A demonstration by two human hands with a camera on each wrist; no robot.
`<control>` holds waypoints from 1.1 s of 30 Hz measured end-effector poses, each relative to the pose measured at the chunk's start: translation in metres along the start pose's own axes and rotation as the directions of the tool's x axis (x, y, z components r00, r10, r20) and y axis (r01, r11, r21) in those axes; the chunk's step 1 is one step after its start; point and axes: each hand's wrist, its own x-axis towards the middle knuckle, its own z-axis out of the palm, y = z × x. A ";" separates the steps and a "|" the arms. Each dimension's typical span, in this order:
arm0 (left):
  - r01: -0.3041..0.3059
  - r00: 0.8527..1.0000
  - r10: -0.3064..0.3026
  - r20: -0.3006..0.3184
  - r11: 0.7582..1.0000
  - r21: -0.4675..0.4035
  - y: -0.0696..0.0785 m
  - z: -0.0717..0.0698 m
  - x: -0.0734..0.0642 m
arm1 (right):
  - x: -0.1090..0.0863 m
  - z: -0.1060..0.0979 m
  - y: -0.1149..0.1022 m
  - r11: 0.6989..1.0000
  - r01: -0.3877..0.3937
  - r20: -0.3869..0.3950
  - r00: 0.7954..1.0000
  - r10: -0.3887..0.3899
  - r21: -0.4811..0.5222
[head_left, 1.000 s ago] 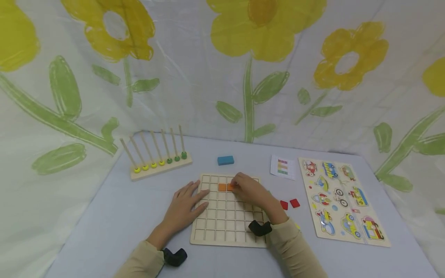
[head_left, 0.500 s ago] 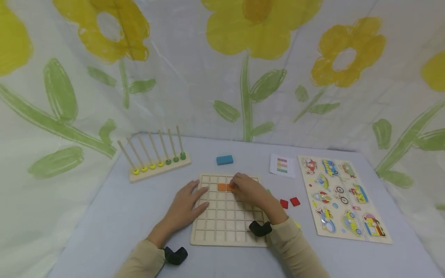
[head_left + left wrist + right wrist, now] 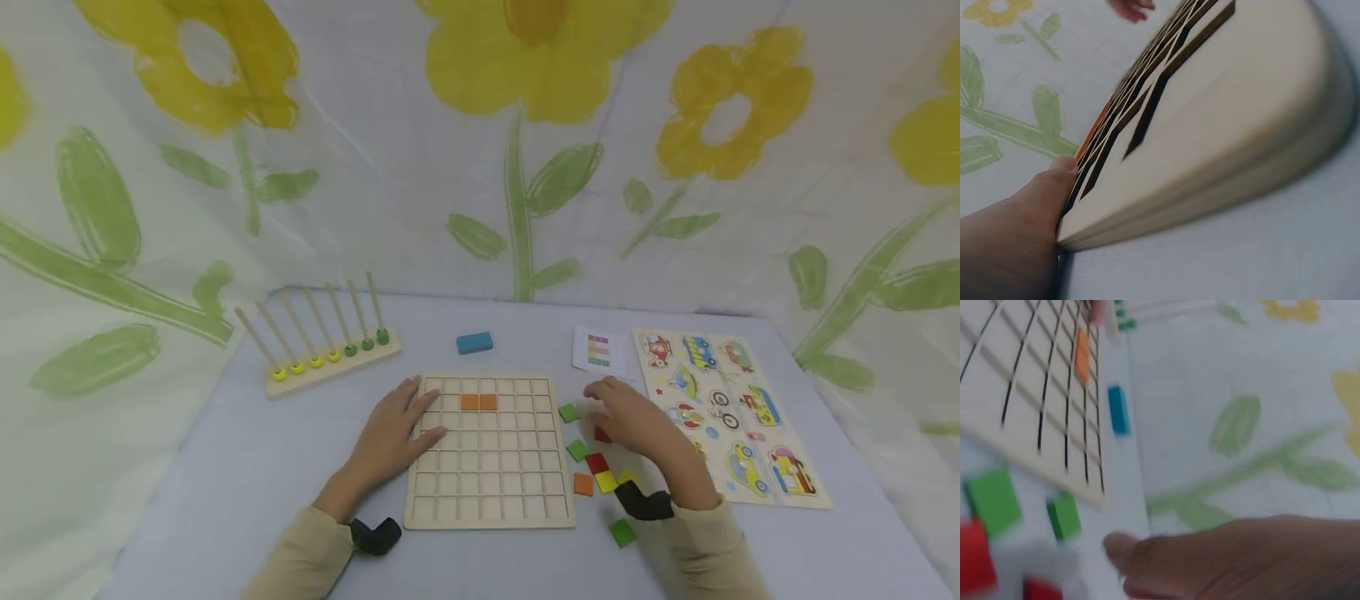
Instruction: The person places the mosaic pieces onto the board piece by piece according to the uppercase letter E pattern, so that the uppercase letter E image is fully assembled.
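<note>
At far left stands a pale wooden stand with seven upright rods (image 3: 333,369), yellow beads low on four, green beads low on three. Next, the person's left hand (image 3: 392,429) rests at the left edge of a pale wooden board with a square grid (image 3: 489,461); thumb spread wide from the fingers, pinching nothing. The left wrist view shows the thumb at the board's edge, the remaining fingers out of sight. The board lies flat, its leftmost cells partly covered. Two orange square tiles (image 3: 478,402) sit side by side in its second row from the far edge. Beyond lies a blue rectangular block (image 3: 475,342).

Right of the board, loose square tiles: green (image 3: 568,412), orange (image 3: 583,484), red (image 3: 597,463) and yellow (image 3: 605,482). A second yellow is partly hidden behind the black wrist unit (image 3: 645,502); a second red, partly under the right hand (image 3: 628,417). That hand is above the tiles, fingers loosely bent, a narrow gap to the thumb, no tile visible between; the right wrist view is blurred. Behind lies a white printed card (image 3: 598,350), details too small to read. At far right, a wooden picture puzzle board (image 3: 735,442), partly covered by the right arm.
</note>
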 end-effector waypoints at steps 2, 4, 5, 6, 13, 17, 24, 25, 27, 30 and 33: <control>0.013 1.000 -0.013 -0.004 1.000 -0.002 -0.001 -0.002 -0.001 | -0.012 -0.004 0.014 0.999 -0.050 -0.004 0.999 0.050 -0.016; 0.026 1.000 -0.026 -0.003 1.000 0.005 -0.003 -0.003 -0.001 | -0.020 -0.005 0.024 0.995 -0.092 0.002 0.996 0.092 -0.028; 0.030 1.000 -0.030 -0.005 1.000 0.003 -0.004 -0.004 -0.002 | -0.022 -0.004 0.028 0.994 -0.105 0.008 0.994 0.105 -0.030; 0.032 0.999 -0.032 -0.010 0.999 0.004 -0.005 -0.005 -0.002 | -0.023 -0.003 0.031 0.993 -0.118 0.016 0.993 0.118 -0.029; 0.015 1.000 -0.015 -0.027 1.000 -0.004 -0.007 -0.006 -0.001 | -0.019 0.006 0.039 0.990 -0.139 0.010 0.990 0.139 -0.008; 0.005 1.000 -0.005 -0.021 1.000 -0.003 -0.006 -0.004 0.000 | -0.019 0.009 0.042 0.993 -0.118 -0.001 0.993 0.118 -0.006; 0.004 1.000 -0.004 -0.012 1.000 -0.015 -0.003 0.000 -0.002 | -0.023 0.014 0.044 0.983 -0.185 0.021 0.983 0.185 0.005; 0.004 1.000 -0.004 -0.010 1.000 -0.014 -0.002 0.001 -0.003 | -0.023 0.015 0.045 0.982 -0.186 0.020 0.982 0.186 0.007; 0.004 1.000 -0.004 -0.009 1.000 -0.004 -0.002 0.001 -0.003 | -0.023 0.015 0.045 0.984 -0.175 0.002 0.985 0.175 0.010; 0.003 1.000 -0.003 -0.012 1.000 0.004 -0.001 0.001 -0.003 | -0.020 0.014 0.042 0.988 -0.151 -0.040 0.988 0.152 0.015; 0.001 1.000 -0.001 -0.021 1.000 -0.003 -0.001 0.001 -0.003 | -0.014 0.010 0.033 0.992 -0.123 -0.063 0.990 0.124 0.023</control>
